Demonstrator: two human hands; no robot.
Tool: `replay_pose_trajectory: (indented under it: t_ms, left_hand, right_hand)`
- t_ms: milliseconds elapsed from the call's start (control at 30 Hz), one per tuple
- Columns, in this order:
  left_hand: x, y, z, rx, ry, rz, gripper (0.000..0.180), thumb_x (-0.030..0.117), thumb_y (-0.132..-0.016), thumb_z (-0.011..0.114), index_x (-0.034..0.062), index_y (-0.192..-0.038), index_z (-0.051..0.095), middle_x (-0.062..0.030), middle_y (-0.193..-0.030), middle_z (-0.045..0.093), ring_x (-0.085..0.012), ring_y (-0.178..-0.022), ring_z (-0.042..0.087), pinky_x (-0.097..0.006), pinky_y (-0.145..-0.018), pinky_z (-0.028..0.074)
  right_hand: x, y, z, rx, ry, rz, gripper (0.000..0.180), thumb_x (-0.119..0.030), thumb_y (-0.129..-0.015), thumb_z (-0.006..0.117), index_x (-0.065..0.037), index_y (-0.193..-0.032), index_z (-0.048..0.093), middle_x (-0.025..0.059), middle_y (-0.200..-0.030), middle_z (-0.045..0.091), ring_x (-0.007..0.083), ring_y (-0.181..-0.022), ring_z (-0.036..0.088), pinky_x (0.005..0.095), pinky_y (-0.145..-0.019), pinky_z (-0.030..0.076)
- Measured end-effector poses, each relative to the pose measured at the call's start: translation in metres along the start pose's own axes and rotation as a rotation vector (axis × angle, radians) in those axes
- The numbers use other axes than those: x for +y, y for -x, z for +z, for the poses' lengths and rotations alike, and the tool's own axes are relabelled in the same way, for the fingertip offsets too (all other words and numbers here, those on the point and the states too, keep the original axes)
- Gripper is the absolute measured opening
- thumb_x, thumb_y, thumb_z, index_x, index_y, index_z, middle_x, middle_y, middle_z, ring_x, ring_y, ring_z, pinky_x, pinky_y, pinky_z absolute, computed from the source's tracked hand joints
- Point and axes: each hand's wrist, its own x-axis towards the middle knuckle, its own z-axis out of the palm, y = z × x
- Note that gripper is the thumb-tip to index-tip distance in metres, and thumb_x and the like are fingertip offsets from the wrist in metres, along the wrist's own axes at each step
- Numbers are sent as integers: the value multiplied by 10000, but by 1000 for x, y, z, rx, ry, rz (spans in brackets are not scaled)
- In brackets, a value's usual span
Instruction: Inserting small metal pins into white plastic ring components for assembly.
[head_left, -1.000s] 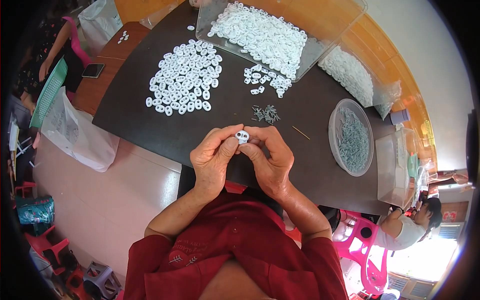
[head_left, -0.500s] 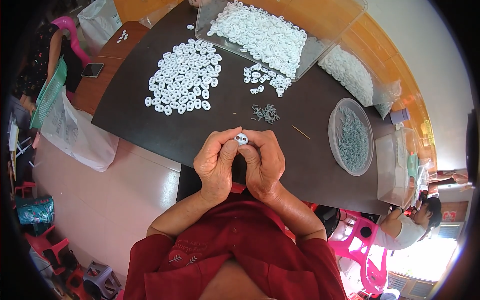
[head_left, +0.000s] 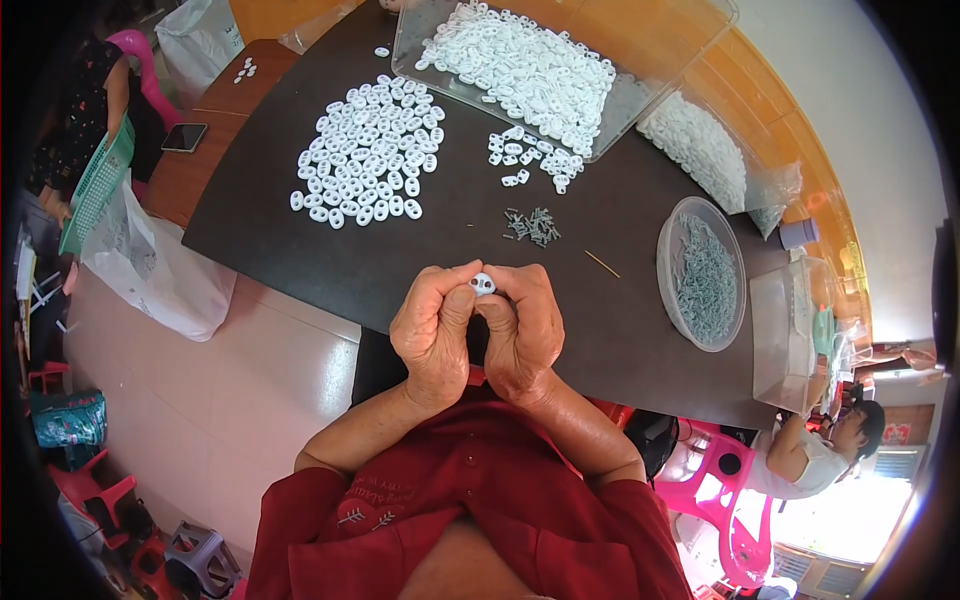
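Your left hand (head_left: 436,335) and right hand (head_left: 522,330) pinch the small white piece (head_left: 483,284) together above the bench (head_left: 300,240) edge. Keep both grips firm; whether a pin is seated, I cannot tell.

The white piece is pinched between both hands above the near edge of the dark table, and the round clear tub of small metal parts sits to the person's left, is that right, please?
Not quite. The head view shows the tub to the person's right, not the left. The rest holds: the white piece is pinched between the left hand and right hand above the table's near edge.
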Motion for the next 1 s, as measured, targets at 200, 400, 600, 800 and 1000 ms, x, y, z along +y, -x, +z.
replay_pose_trajectory:
  t_ms: [200, 400, 600, 800, 1000]
  left_hand:
    - [1, 1, 2, 7, 7, 53, 146, 81, -920, 537, -21, -996, 610, -16, -773, 512, -68, -663, 461, -199, -570, 393]
    - [2, 1, 3, 15, -41, 102, 107, 53, -914, 534, -17, -959, 601, -30, -760, 506, -84, -640, 459, -208, -555, 398]
    - [-2, 1, 3, 15, -105, 169, 93, 15, -902, 531, -15, -959, 598, -50, -759, 513, -107, -635, 467, -218, -551, 393]
    - [0, -2, 5, -78, -54, 53, 158, -4, -909, 506, -19, -1029, 607, -43, -801, 542, -85, -681, 481, -213, -598, 414]
    - [-3, -2, 5, -224, 296, -345, 321, 6, -928, 466, -19, -1247, 465, -47, -901, 592, -78, -773, 521, -215, -714, 440]
  right_hand:
    - [3, 1, 2, 30, 17, -87, 225, 28, -746, 651, 23, -957, 574, 116, -816, 598, 247, -652, 532, 313, -558, 444]
    - [6, 1, 4, 35, 50, -151, 133, -42, -847, 604, 10, -963, 566, 100, -834, 605, 195, -650, 518, 281, -557, 432]
    - [8, 3, 1, 25, 31, -157, 171, -17, -801, 629, 9, -957, 563, 117, -818, 599, 224, -651, 525, 298, -541, 429]
    - [10, -4, -12, 16, 43, -69, 199, 51, -728, 642, 15, -918, 595, 129, -835, 606, 249, -662, 538, 309, -555, 443]
    - [18, -20, -42, -46, 60, -51, 179, 110, -725, 616, 29, -885, 616, 120, -875, 605, 185, -700, 559, 278, -592, 463]
